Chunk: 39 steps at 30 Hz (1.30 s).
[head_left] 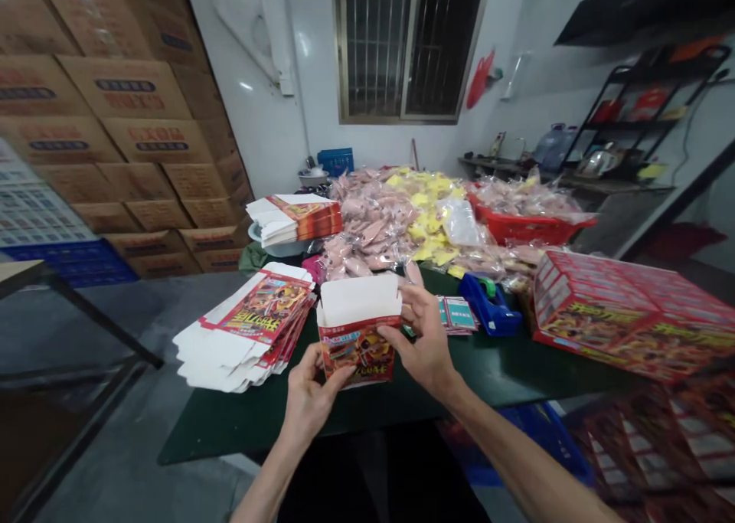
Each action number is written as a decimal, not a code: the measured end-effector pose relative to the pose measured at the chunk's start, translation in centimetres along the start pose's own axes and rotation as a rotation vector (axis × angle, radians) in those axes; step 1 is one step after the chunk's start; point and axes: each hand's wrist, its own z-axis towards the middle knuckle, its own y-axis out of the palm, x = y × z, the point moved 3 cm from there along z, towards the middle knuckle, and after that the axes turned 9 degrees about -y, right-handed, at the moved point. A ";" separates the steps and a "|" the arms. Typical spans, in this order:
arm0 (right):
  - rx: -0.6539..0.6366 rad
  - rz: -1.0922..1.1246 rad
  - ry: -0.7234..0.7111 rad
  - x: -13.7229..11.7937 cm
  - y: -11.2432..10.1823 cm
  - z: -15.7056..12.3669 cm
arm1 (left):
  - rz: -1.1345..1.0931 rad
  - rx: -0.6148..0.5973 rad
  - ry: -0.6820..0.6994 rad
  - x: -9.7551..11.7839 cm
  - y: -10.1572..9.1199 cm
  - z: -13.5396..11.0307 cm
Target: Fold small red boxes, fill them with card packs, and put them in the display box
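Both my hands hold a small red printed carton (358, 344) upright over the dark green table (241, 416), its white top flaps standing open. My left hand (308, 394) grips the carton's lower left corner with fingers curled round it. My right hand (423, 338) is closed on the carton's right side near the top edge. A fanned stack of flat unfolded cartons (246, 325) lies just left of my hands. A second stack of flat cartons (298, 218) sits farther back.
A heap of pink and yellow wrapped packets (396, 217) fills the table's back. A blue tape dispenser (488, 305) and small cards (456, 314) lie right of my hands. Filled red boxes (625, 320) stand at right, a red basket (525, 228) behind. Brown shipping boxes (115, 117) stacked at left.
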 end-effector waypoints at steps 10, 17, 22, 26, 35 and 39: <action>-0.006 -0.124 -0.150 2.1 0.5 0.2 | 0.071 0.149 0.279 4.7 0.3 3.9; -0.008 -0.270 -0.241 3.0 -0.8 -0.9 | 0.121 0.051 0.266 4.1 1.5 4.0; -0.143 -0.076 -0.050 2.0 -1.6 -1.1 | 0.063 0.206 0.235 4.4 2.1 3.9; -0.244 0.169 0.239 2.0 -2.1 -0.3 | -0.013 0.269 0.160 3.9 2.6 3.5; -0.404 0.222 0.208 2.8 -2.4 0.7 | -0.411 0.180 0.110 4.3 3.3 3.9; -0.239 -0.029 0.025 3.4 -2.2 0.8 | -0.360 0.023 0.114 3.8 3.2 4.4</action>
